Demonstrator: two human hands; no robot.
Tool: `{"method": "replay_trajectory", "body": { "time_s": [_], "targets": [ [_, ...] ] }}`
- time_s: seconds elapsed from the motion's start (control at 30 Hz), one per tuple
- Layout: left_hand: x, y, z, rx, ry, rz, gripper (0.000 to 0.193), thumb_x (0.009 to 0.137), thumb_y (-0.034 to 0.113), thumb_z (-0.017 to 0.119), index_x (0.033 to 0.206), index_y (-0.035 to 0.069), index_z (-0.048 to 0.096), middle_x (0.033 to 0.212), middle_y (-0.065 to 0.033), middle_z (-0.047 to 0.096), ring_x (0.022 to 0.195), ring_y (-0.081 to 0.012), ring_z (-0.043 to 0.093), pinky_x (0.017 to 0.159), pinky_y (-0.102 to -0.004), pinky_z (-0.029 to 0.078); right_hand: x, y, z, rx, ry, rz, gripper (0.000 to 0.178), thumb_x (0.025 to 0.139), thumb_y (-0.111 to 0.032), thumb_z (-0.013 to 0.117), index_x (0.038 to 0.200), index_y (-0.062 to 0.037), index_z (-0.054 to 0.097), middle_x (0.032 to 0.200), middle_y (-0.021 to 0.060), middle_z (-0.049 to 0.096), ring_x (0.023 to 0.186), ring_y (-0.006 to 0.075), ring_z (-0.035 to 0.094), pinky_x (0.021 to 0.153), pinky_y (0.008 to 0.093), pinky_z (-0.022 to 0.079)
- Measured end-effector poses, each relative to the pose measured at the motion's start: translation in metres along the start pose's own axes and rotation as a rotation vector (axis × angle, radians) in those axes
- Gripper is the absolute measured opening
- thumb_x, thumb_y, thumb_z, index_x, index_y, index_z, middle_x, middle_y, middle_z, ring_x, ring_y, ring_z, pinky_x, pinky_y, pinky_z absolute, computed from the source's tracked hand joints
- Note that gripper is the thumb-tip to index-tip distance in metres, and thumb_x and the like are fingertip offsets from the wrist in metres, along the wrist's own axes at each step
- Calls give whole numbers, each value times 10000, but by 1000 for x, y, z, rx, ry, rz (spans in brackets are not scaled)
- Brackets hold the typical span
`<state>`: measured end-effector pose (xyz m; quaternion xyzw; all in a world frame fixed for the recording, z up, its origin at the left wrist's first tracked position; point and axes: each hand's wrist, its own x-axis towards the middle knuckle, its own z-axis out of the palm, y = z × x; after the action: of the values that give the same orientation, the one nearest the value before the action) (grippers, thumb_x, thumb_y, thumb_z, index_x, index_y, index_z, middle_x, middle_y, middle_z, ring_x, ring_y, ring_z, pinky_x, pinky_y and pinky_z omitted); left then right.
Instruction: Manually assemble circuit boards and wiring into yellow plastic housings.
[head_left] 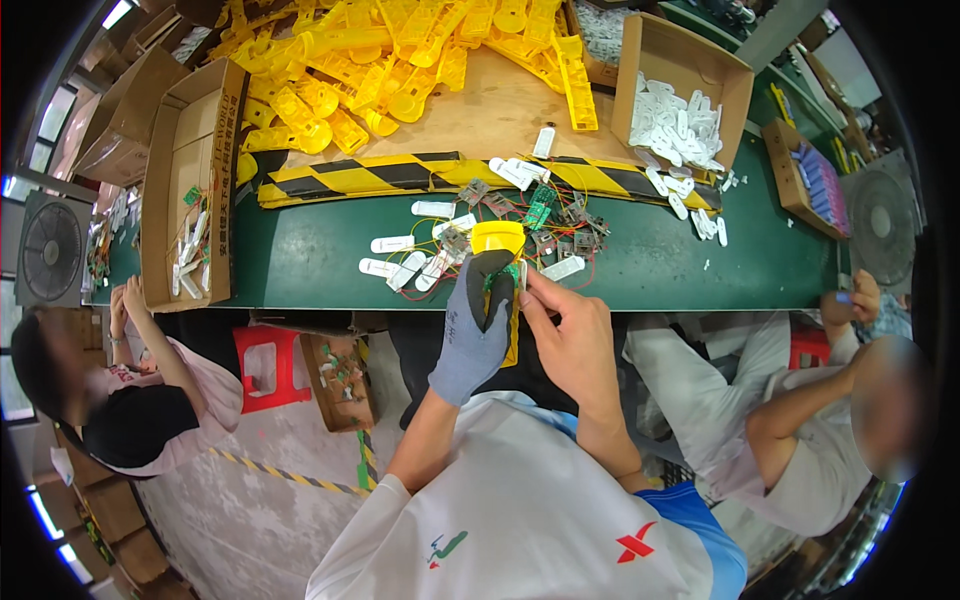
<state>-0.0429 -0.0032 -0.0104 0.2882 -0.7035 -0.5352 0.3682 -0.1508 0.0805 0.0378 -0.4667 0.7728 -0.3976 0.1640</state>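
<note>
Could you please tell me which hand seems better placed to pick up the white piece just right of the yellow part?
Probably the right hand: it is nearer that white piece, while the gloved left hand has its grip around the yellow part.

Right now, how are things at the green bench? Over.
Left fingers grip yellow casing. Right fingers close beside it, hold unclear. Wired boards, white plastic pieces clutter bench just beyond.

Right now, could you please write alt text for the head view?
A person's gloved left grip holds a yellow plastic housing at a green workbench, the bare right grip beside it. Circuit boards and white pieces lie beyond, with yellow parts piled behind and co-workers on either side.
</note>
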Motion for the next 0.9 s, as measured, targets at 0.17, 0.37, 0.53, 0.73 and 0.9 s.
{"method": "replay_trajectory", "body": {
  "time_s": [0.17, 0.37, 0.53, 0.73, 0.9],
  "targets": [
    [2, 17, -3, -45, 27, -43, 353, 900, 27, 516, 1249, 2, 469, 1128, -191, 554, 1020, -298, 571, 879, -362, 459, 3, 17, 9, 593, -73, 115, 383, 886, -54, 648, 1252, 38, 582, 1029, 153, 716, 914, 138, 678, 813, 261, 513],
    [-1, 14, -2, 26, 58, -26, 372, 918, 81, 528, 1271, 1, 444, 1123, -219, 559, 1005, -356, 587, 859, -390, 474, 3, 28, 20, 759, -84, 88, 381, 876, 20, 642, 1252, 47, 584, 1103, 131, 692, 987, 127, 644, 879, 269, 491],
    [3, 23, 2, 55, 94, 27, 377, 908, 63, 534, 1267, -7, 443, 1133, -245, 558, 1025, -428, 573, 853, -428, 479, 5, 28, 22, 861, -61, 69, 387, 872, 36, 642, 1255, 40, 586, 1133, 111, 682, 1011, 128, 637, 888, 274, 488],
    [7, 15, -1, 91, -1, 67, 457, 893, 15, 508, 1341, 26, 419, 1215, -237, 531, 1075, -384, 558, 899, -409, 456, 13, 19, 3, 455, -29, -50, 303, 819, -11, 700, 1120, 19, 671, 888, 149, 714, 795, 140, 676, 717, 258, 504],
    [11, 16, -6, -125, 84, 15, 428, 886, 21, 490, 1307, 3, 418, 1177, -180, 538, 1043, -272, 556, 872, -370, 457, 13, 2, 11, 508, 31, -90, 314, 842, 0, 668, 1152, 43, 647, 979, 158, 717, 844, 130, 671, 758, 256, 511]
  ]
}}
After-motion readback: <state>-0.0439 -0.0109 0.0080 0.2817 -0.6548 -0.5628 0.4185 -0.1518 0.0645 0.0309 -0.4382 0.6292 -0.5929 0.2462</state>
